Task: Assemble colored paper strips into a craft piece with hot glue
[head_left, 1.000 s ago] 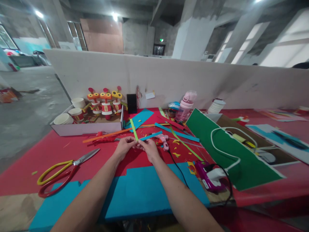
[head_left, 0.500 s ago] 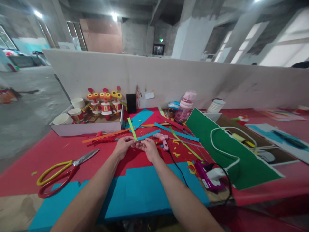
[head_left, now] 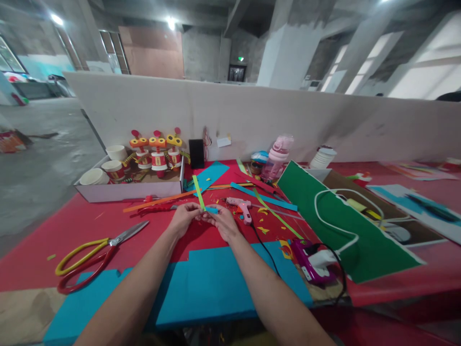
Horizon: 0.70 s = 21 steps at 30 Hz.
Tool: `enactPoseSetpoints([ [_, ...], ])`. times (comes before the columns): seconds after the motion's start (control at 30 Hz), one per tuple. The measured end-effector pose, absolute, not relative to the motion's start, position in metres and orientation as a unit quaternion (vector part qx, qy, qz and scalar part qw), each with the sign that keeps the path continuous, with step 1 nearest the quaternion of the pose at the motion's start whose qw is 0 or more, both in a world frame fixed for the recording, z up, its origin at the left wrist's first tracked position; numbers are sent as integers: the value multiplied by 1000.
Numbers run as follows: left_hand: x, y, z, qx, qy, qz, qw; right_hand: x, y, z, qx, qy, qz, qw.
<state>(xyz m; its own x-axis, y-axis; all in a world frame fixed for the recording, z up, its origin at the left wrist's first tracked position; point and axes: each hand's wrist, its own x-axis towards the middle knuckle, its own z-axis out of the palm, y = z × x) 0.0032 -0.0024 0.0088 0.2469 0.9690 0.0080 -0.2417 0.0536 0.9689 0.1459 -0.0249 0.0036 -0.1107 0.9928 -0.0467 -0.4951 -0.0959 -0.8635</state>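
Fingertips of my left hand (head_left: pixel 185 217) pinch the lower end of a light green paper strip (head_left: pixel 198 191), which points up and away from me. Close beside it, my right hand (head_left: pixel 224 223) is closed on a blue paper strip (head_left: pixel 211 210). Only a short piece of the blue strip shows; fingers hide the rest. The two strips meet at a corner between my hands. Just beyond my right hand lies a pink glue gun (head_left: pixel 242 205) with a black cord. Red-handled pliers (head_left: pixel 156 209) lie left of my left hand.
Large scissors (head_left: pixel 104 254) lie at the left. Behind stands a white box (head_left: pixel 133 193) with paper-cup figures (head_left: pixel 157 158). Blue card (head_left: pixel 230 278) covers the front edge. A purple power strip (head_left: pixel 311 264), a green board (head_left: pixel 334 226) and a pink bottle (head_left: pixel 278 156) stand on the right.
The long free end of the blue strip, which stretched right past my right hand, now shows only as a short piece at my fingers. The green strip has shifted slightly right.
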Motion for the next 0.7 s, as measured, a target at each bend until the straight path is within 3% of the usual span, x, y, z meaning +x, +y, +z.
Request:
enactPoseSetpoints([
  [0.7,3,-2,6,511,370,492,599,146,-25,5,-421,-390,581,576],
])
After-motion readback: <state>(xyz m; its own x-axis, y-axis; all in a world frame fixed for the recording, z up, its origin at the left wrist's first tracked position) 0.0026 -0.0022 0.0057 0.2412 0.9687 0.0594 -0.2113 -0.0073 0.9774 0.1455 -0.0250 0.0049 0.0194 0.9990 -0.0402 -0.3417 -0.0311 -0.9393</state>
